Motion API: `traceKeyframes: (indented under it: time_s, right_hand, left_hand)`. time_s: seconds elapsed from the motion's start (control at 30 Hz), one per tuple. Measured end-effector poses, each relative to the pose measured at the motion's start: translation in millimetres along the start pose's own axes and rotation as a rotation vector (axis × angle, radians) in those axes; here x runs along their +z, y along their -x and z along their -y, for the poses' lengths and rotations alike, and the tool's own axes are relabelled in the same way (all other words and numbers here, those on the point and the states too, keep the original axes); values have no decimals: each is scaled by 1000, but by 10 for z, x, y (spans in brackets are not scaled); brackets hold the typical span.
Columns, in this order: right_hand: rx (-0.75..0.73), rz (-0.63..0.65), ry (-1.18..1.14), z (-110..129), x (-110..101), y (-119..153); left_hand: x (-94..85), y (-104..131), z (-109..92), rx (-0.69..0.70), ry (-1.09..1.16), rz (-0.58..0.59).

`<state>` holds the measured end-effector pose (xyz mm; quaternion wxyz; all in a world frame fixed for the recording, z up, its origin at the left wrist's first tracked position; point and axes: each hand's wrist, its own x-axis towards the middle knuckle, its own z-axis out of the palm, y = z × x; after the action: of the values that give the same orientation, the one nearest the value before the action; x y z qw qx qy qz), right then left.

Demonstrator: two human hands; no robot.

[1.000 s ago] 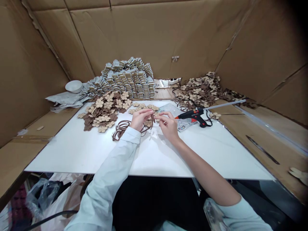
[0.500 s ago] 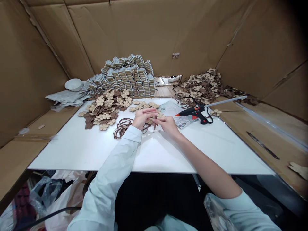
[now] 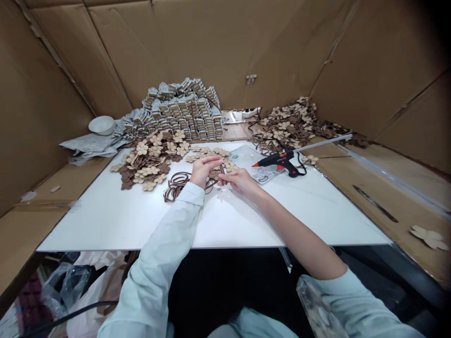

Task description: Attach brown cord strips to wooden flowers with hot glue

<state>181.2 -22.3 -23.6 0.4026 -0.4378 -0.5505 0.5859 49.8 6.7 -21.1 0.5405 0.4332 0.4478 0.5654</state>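
Between my two hands, over the white board [image 3: 239, 225], is a short looped piece of brown cord [image 3: 222, 176]. My left hand [image 3: 204, 171] is closed on its upper part, fingers pointing right. The thumb and fingers of my right hand [image 3: 241, 182] pinch the cord lower down. A coil of brown cord [image 3: 174, 188] lies beside my left wrist. Just behind the hands, cream felt flowers [image 3: 211, 151] rest on the board, partly hidden by my fingers. To the right of them, a black glue gun [image 3: 282, 161] with an orange tip lies on a printed plastic sheet [image 3: 243, 152].
A heap of brown and cream flowers [image 3: 151, 159] is on the left. Stacked small packs [image 3: 186, 115] rise behind it, near a white bowl [image 3: 102, 125]. Finished-looking corded flowers [image 3: 292, 122] pile up at back right. Cardboard walls [image 3: 197, 42] surround the board.
The whole view has shifted slightly, so things sit a little further left. Both hands keep hold of the cord, and its strands now look closer together and more tilted.
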Motion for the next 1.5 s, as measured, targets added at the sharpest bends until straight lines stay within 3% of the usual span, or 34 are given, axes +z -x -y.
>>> traceKeyframes:
  time_s: [0.2,0.27,0.37,0.43,0.57,0.67,0.9,1.0,1.07,1.2,1.27,1.3,1.4,1.5]
  right_hand:
    - [56,110,96,-73,-70,-31]
    - [51,94,214,-79,-84,-39]
    - [-110,-57,554,-88,-74,-39]
    - [-260,-132,804,-100,-46,-30]
    - [-405,-39,1084,-121,28,-6]
    - [-365,7,1193,-111,48,7]
    - [-224,-120,1322,-29,-47,255]
    - [-249,-94,1249,2,-214,424]
    - [-200,-177,1223,14,-419,500]
    - [47,-814,1263,7,-964,492]
    - [37,-938,1261,-14,-1209,401]
    - [31,-929,1246,-31,-1308,340]
    - [-9,-713,1107,-112,-1487,152]
    - [-108,-688,1024,-209,-1531,44]
  left_hand:
    - [-20,-36,22,37,-46,-48]
    - [-48,-51,-7,59,-41,-67]
    - [-145,-86,-82,47,84,-96]
    - [-234,-109,-137,-83,229,-29]
    - [-372,-123,-225,-258,384,84]
    - [-409,-114,-270,-285,435,127]
    - [-335,-83,-321,-329,388,244]
    - [-244,-37,-334,-347,307,246]
    - [-186,2,-340,-346,210,243]
    - [-130,47,-344,-269,41,169]
    - [-138,35,-344,-173,56,60]
    - [-149,20,-345,-132,85,-3]
    - [-188,-38,-352,-85,174,-171]
    - [-202,-66,-363,-112,187,-234]
